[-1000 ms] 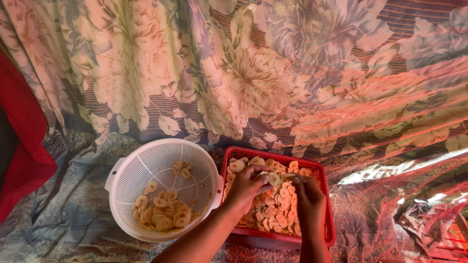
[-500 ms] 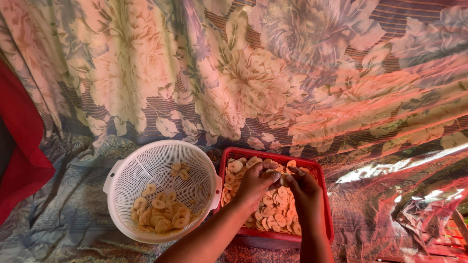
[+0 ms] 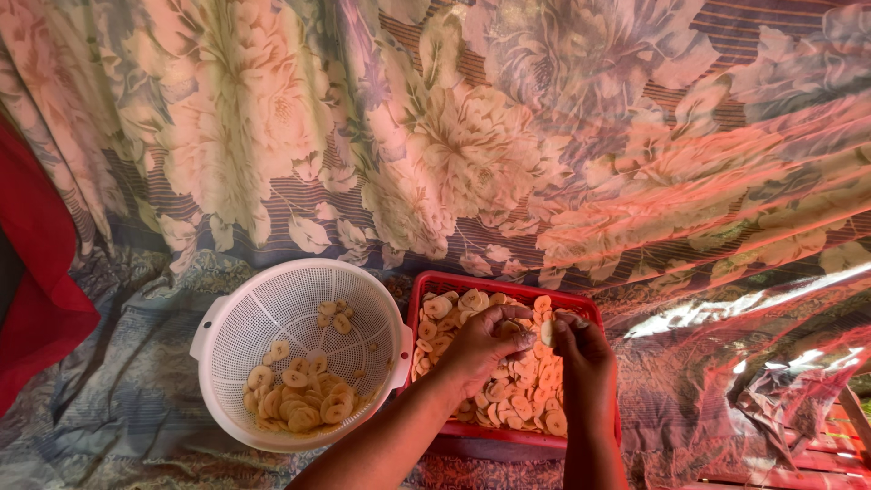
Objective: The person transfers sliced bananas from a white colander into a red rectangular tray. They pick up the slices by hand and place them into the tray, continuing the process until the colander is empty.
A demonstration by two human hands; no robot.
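The scene is lit warmly and unevenly, with a reddish cast thrown across the right of the frame. Bright glare is seen on the clear plastic sheet (image 3: 780, 363) at lower right, while the left edge is left dim. Focus is held sharply at centre, and slight bending is noticed toward the edges.

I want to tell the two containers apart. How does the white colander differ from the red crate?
The white colander is round with side handles; the red crate is rectangular. The colander holds few slices, in its lower part; the crate is much fuller, and both hands are over it. Both hold pale round slices.
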